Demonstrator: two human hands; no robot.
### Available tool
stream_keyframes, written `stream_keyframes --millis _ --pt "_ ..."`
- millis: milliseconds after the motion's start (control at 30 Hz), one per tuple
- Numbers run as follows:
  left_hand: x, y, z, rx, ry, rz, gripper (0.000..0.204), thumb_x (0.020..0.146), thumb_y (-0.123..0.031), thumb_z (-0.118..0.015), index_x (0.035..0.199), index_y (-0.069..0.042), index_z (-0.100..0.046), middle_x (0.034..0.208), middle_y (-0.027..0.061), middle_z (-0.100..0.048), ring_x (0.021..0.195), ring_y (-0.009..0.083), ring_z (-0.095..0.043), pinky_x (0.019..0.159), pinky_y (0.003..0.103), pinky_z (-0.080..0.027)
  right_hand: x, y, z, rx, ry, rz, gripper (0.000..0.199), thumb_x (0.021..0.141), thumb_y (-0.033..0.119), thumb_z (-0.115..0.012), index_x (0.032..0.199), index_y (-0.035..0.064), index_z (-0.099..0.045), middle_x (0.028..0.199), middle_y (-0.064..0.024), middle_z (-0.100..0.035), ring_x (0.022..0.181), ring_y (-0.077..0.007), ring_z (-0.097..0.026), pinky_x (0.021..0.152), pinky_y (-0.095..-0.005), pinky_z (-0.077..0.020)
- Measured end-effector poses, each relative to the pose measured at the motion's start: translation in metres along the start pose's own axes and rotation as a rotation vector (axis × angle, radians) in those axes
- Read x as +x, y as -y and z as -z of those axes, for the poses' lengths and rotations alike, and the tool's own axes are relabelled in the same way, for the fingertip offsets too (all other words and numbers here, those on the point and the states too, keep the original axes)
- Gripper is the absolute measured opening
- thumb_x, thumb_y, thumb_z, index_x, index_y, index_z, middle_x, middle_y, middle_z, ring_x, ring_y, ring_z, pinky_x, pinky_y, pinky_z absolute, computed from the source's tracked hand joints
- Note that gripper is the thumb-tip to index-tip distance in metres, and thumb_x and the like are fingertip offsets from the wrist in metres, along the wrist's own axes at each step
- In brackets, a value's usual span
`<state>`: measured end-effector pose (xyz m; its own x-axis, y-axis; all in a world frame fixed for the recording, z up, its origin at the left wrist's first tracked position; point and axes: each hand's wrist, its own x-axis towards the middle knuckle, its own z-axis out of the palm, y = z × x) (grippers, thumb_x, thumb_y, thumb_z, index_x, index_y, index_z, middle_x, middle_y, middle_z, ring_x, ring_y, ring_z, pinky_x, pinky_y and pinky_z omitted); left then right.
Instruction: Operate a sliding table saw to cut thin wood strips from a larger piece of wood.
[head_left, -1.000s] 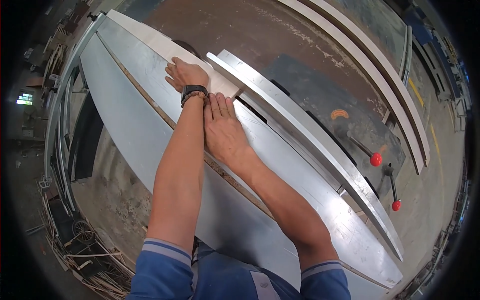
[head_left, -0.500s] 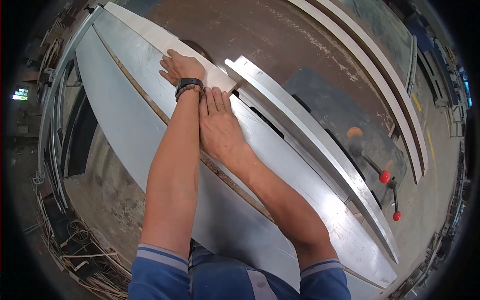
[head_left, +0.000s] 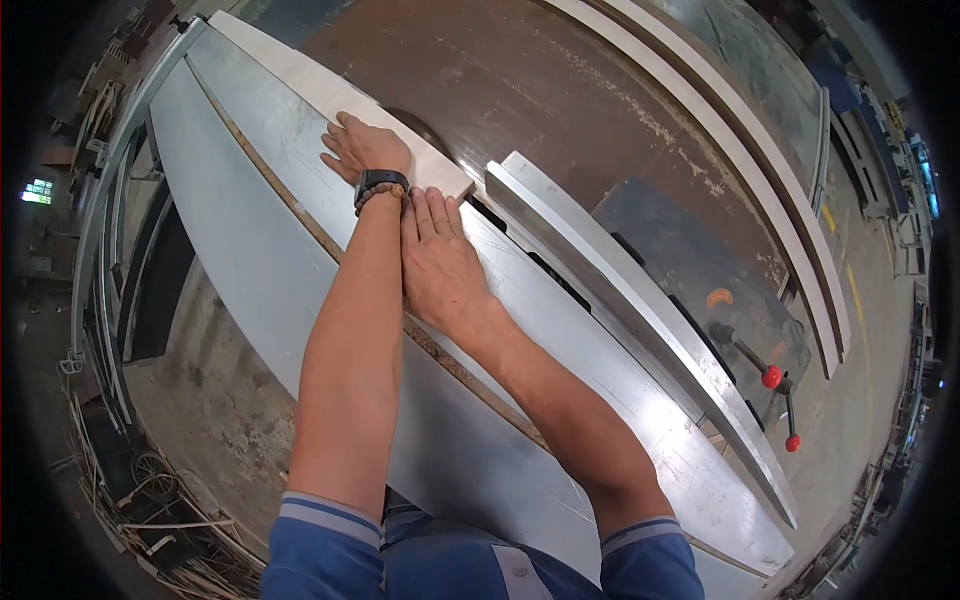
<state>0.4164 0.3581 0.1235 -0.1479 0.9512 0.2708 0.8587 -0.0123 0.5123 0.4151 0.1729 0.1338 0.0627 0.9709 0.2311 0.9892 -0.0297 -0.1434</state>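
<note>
A long pale board (head_left: 290, 72) lies along the far edge of a silver metal table (head_left: 250, 220). My left hand (head_left: 368, 152), with a black band and beads at its wrist, rests across the board's near edge, its fingers spread toward the left. Close beside it, my right hand (head_left: 442, 265) lies flat on the metal, fingers stretched forward and their tips at the board's edge near its right end. Neither hand grips anything. Behind the board a dark curved rim (head_left: 415, 125) shows, partly hidden.
A silver metal fence (head_left: 620, 270) stands right of the board's end, on a worn brown tabletop (head_left: 480, 80). Red-knobbed levers (head_left: 771, 376) are at the right. Two long pale strips (head_left: 740, 150) lie at the far right. A rusty groove (head_left: 290, 200) runs along the metal table.
The board, metal table and both hands have moved forward to the left relative to the fence and brown tabletop. The gap between board end and fence is wider. Hand poses stay nearly the same.
</note>
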Motion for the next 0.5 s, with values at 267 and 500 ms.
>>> stream_keyframes --millis 267,500 --pt "0.0 0.022 -0.019 -0.051 0.046 0.089 0.056 0.1 -0.018 -0.04 0.152 -0.004 -0.026 0.159 0.0187 -0.022 0.148 0.0378 -0.016 0.119 0.056 -0.007 0.01 0.003 -0.018 -0.054 0.028 0.017 0.063 0.087 0.017 -0.053 0.138 -0.0156 -0.038 0.145 -0.0317 -0.04 0.139 -0.0437 -0.036 0.119 -0.0482 -0.0206" --pt "0.001 0.102 -0.015 0.03 0.084 0.132 0.064 0.101 -0.027 -0.043 0.157 -0.017 -0.014 0.163 0.0197 -0.006 0.151 0.0368 -0.004 0.118 0.059 0.0 0.001 0.061 -0.047 -0.101 0.104 0.142 0.061 0.086 0.019 -0.054 0.133 -0.0166 -0.044 0.14 -0.032 -0.046 0.134 -0.0432 -0.042 0.116 -0.0474 -0.0263"
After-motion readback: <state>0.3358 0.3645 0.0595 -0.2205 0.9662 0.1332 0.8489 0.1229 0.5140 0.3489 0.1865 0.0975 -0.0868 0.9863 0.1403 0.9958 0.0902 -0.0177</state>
